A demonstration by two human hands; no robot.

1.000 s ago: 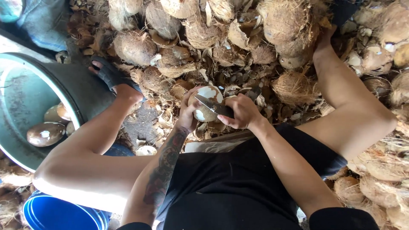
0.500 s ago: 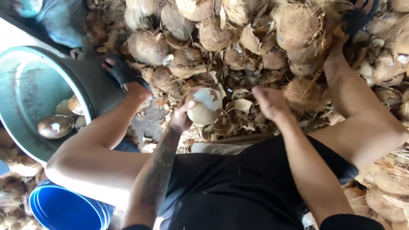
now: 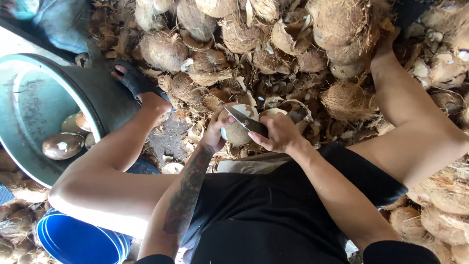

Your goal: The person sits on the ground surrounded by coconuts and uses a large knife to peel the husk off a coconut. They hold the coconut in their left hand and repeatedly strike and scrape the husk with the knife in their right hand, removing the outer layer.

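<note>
My left hand (image 3: 216, 131) cups a partly peeled coconut (image 3: 238, 128), pale with brown patches, just in front of my knees. My right hand (image 3: 278, 133) grips a knife (image 3: 246, 120) whose dark blade lies across the coconut's top. I sit with both legs spread, my left foot in a black sandal (image 3: 134, 83) beside a large bucket.
A big grey-green bucket (image 3: 29, 105) at the left holds several peeled coconuts (image 3: 62, 145). A blue tub (image 3: 78, 239) stands at the lower left. Husked coconuts (image 3: 163, 49) and shell scraps (image 3: 273, 83) pile across the ground ahead and to the right.
My right hand swung away from the coconut half a second ago and has come back, setting the knife blade on it again. The coconut has turned slightly in my left hand.
</note>
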